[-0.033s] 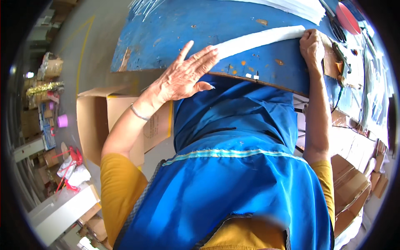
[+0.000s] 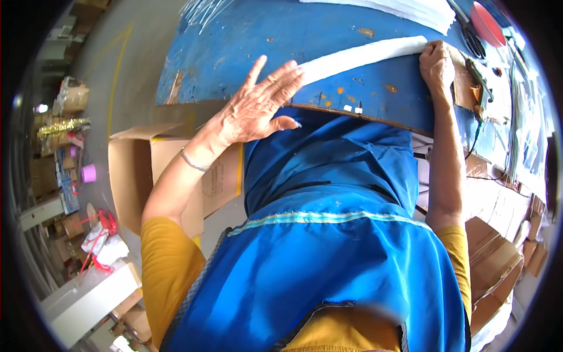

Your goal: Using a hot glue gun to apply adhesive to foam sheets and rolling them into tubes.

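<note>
A long white strip (image 2: 363, 56) lies across the worn blue table top (image 2: 234, 53). My left hand (image 2: 261, 105) rests flat at the strip's left end, near the table's front edge, fingers spread and fingertips touching the strip. My right hand (image 2: 437, 61) is closed over the strip's right end, pinning it against the table. A thin bracelet sits on my left wrist. My blue apron (image 2: 328, 234) and yellow sleeves fill the lower part of the view.
An open cardboard box (image 2: 158, 170) stands on the grey floor to the left of the table. A stack of white sheets (image 2: 410, 9), a red round object (image 2: 487, 23) and hand tools (image 2: 478, 82) lie at the table's far right. Flattened cardboard boxes (image 2: 498, 240) are piled on the right.
</note>
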